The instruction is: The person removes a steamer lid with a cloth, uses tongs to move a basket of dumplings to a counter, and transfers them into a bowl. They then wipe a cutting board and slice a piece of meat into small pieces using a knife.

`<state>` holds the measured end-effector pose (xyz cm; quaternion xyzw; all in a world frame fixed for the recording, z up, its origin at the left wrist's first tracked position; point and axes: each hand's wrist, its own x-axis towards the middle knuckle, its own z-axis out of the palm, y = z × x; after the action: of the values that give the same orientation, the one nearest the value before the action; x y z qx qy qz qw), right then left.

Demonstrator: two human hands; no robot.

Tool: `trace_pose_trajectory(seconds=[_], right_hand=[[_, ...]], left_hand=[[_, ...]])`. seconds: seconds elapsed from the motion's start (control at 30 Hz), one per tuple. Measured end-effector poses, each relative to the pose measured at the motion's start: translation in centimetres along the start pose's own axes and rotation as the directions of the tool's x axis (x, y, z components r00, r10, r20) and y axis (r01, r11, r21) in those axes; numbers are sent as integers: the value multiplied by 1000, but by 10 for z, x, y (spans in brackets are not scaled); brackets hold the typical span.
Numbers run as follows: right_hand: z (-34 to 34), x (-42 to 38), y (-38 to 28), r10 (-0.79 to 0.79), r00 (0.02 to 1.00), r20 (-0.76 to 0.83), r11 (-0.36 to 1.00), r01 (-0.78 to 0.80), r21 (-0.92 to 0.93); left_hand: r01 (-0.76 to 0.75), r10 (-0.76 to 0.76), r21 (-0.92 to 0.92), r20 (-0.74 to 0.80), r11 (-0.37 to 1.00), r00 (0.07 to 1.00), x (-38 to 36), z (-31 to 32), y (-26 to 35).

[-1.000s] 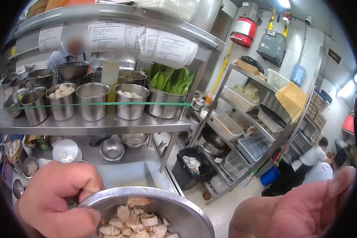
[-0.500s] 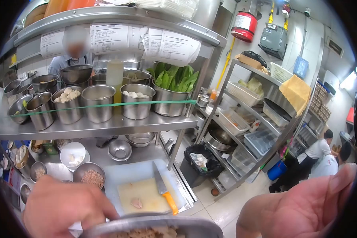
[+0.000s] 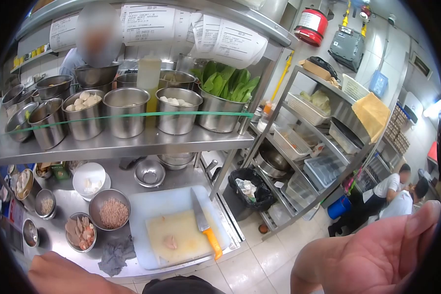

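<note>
I stand in a narrow kitchen, where a steel counter point(image 3: 127, 183) runs under a steel shelf point(image 3: 132, 149). On this shelf there is a row of metal pots point(image 3: 127, 120), one of them full of leafy greens point(image 3: 228, 83), and above them hang printed order slips point(image 3: 154, 29). Behind the pots one person stands in part hidden; farther to the right, two people in white point(image 3: 389, 191) are bending beside each other. A storage rack point(image 3: 304, 134) with plastic trays rises from the tiled floor point(image 3: 274, 250), near a bin lined with a black bag point(image 3: 264, 193). On the counter, a cutting board point(image 3: 141, 210) carries an orange-handled knife point(image 3: 205, 228), laid along its right side, and a small pinkish piece of meat point(image 3: 170, 242). To the left of the board are a bowl of minced meat point(image 3: 96, 208), a smaller bowl with meat pieces point(image 3: 72, 244) and a crumpled grey cloth point(image 3: 116, 255). The left hand point(image 3: 66, 275) is low, at the bottom edge of my sight, nearest to the cloth and the smaller bowl; its fingers are hidden, so I cannot tell its grip. The right hand point(image 3: 367, 262) is raised over the floor, well apart from the board, palm turned upward, loosely spread and with nothing seen in it.
</note>
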<state>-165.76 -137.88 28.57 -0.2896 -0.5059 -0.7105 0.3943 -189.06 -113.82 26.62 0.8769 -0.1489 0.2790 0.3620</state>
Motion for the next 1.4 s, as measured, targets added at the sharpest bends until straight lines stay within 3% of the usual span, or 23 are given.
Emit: trace_pose_trajectory(seconds=[0.17,0.27,0.37,0.7,0.83,0.9,1.03,1.17,1.4], right_hand=[[3,-4,-1,6,1000,13,1000,-6,10],[3,-3,-3,9,1000,13,1000,-9,16],[4,1,-5,17,1000,20,999,-18,30],[-3,8,-11,18,1000,8,998,-18,53],[-8,8,-13,11,1000,13,998,-11,57],[-11,8,-13,9,1000,16,998,-10,54],[-15,10,-14,4,1000,21,998,-5,56],[-18,12,-16,4,1000,20,998,-5,63],[-19,13,-17,5,1000,24,997,-7,76]], left_hand=[[54,-54,6,-17,998,998,-2,0,0],[183,-181,4,-96,983,979,-9,8,0],[129,-129,-6,-64,992,990,-18,8,-1],[358,-357,-157,33,920,933,-14,12,13],[300,-305,-116,-24,947,952,-10,13,19],[178,-174,-108,42,978,984,-9,10,20],[185,-186,-36,-17,982,982,-11,17,35],[160,-159,-61,29,985,987,-12,15,39],[75,-79,-73,-58,995,995,-15,20,43]])
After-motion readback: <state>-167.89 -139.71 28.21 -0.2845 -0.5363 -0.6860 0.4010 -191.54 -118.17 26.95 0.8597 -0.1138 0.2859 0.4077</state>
